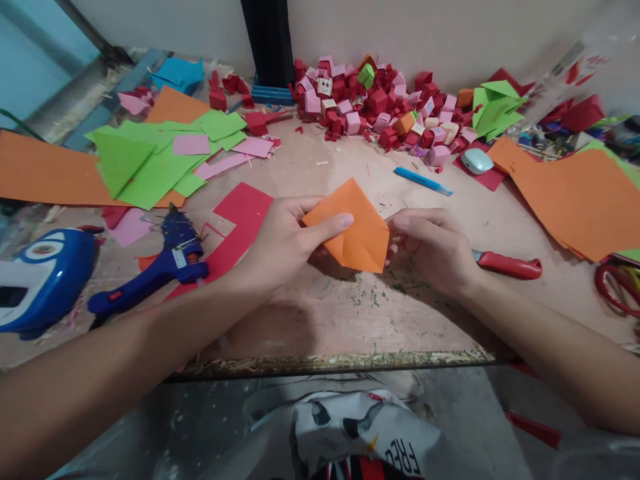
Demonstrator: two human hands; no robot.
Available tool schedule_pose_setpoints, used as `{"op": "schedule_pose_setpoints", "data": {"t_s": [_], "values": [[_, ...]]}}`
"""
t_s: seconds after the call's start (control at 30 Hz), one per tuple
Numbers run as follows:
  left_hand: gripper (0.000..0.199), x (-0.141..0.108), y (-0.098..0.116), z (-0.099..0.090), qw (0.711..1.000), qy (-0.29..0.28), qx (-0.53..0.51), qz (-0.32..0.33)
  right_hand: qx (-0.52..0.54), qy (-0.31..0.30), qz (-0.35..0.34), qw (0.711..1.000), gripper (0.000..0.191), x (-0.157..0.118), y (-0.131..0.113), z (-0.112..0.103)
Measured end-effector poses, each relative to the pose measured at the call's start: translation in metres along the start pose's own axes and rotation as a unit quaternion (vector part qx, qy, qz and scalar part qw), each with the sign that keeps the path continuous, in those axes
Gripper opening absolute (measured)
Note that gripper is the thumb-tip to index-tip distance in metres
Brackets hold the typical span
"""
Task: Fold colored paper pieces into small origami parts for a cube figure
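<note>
An orange sheet of paper (357, 237) with creases across it is held up above the middle of the table. My left hand (295, 230) grips its left side, the thumb flat on the front and the fingers behind. At the right corner, my right hand (433, 243) pinches the paper's edge between thumb and curled fingers, partly hidden. Just beyond my right hand lies a knife with a red handle (510, 265), its blade mostly behind the hand. A blue pen (423, 181) rests on the table farther back.
A heap of small red and pink paper cubes (375, 103) lines the wall. Green paper sheets (150, 160) lie back left, near a blue glue gun (175, 257) and red paper (245, 207). Orange sheets (575, 200) and red-handled scissors (615, 287) are at right.
</note>
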State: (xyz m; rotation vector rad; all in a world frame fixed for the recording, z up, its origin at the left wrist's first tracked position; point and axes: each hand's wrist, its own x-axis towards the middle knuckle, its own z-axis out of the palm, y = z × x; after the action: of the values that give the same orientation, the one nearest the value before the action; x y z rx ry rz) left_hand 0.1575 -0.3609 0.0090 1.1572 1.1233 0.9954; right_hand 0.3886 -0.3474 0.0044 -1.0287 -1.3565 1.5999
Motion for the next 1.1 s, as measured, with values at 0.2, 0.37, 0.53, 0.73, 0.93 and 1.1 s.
{"op": "schedule_pose_setpoints", "data": {"t_s": [0.2,0.37,0.53,0.73,0.93,1.1], "values": [[0.027,0.003,0.001,-0.001,0.997,0.042,-0.061,0.015,0.068,-0.086,0.033,0.993,0.017,0.0,0.005,-0.003],[0.03,0.003,0.001,-0.001,0.997,0.04,-0.065,0.02,0.028,-0.102,0.039,0.994,0.021,-0.001,0.007,-0.003],[0.033,0.003,-0.003,-0.001,0.996,-0.001,-0.091,0.007,0.041,-0.114,0.03,0.992,0.024,-0.001,0.009,-0.004],[0.032,0.002,-0.004,0.0,0.995,-0.021,-0.093,-0.012,0.071,-0.132,0.017,0.989,0.025,0.0,0.013,-0.006],[0.028,0.002,-0.005,0.0,0.995,-0.019,-0.099,-0.017,0.071,-0.144,0.004,0.987,0.035,0.0,0.013,-0.007],[0.029,0.003,-0.005,0.0,0.996,-0.02,-0.091,-0.009,0.068,-0.15,0.007,0.986,0.033,0.0,0.013,-0.006]]}}
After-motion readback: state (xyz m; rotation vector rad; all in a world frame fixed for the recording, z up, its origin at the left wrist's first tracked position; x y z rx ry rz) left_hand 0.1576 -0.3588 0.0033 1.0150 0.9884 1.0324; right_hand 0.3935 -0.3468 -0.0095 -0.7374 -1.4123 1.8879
